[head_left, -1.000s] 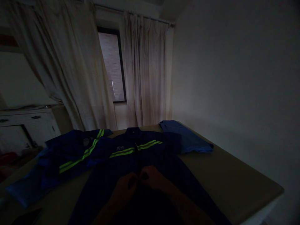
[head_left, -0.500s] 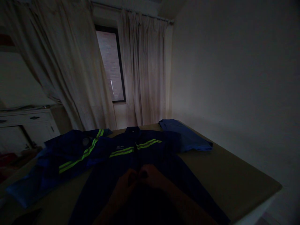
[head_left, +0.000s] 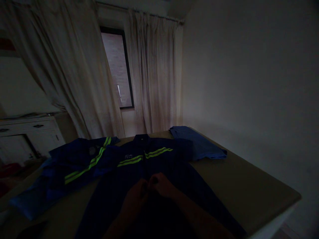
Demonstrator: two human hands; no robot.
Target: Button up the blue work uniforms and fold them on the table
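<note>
A dark blue work jacket (head_left: 159, 162) with yellow-green stripes across the chest lies front up on the table, its collar pointing away from me. Over its middle front, below the stripes, my left hand (head_left: 136, 196) and my right hand (head_left: 160, 186) meet with fingertips close together. Both hands are closed in a pinch on the jacket's front edge. The light is dim, so the exact bit of cloth or fastening between the fingers cannot be made out.
A second striped dark blue garment (head_left: 82, 159) lies to the left, over lighter blue cloth (head_left: 27, 202). Folded blue cloth (head_left: 199, 142) rests at the back right of the table (head_left: 251, 186). A dark flat object (head_left: 32, 229) sits at lower left. Beyond are curtains (head_left: 159, 73) and a white cabinet (head_left: 37, 136).
Both hands stay together at the jacket's front and shift only slightly. The view has moved a little; the garments lie as before.
</note>
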